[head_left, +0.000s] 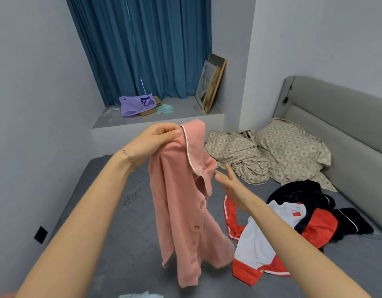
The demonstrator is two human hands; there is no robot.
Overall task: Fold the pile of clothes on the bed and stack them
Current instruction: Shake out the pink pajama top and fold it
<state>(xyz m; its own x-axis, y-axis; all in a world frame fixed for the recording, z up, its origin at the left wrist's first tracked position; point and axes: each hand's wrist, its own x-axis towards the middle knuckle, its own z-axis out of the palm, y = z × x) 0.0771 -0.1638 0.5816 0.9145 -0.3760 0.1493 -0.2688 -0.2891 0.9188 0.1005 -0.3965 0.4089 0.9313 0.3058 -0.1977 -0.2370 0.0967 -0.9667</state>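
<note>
A pink button-up pyjama top [181, 211] with white piping on the collar hangs in the air above the grey mattress [112, 244]. My left hand [157, 136] pinches it at the collar, holding it up. My right hand [231, 181] is beside the collar with straight fingers, just right of the cloth and holding nothing. On the bed to the right lies a heap of red, white and navy clothes [293, 229]. A pale blue garment [140, 295] peeks in at the bottom edge.
A crumpled beige patterned duvet and pillow [271, 153] lie by the grey headboard [336, 117]. A window ledge with a purple bag [136, 104], picture frames [211, 82] and blue curtains [138, 46] sits behind the bed.
</note>
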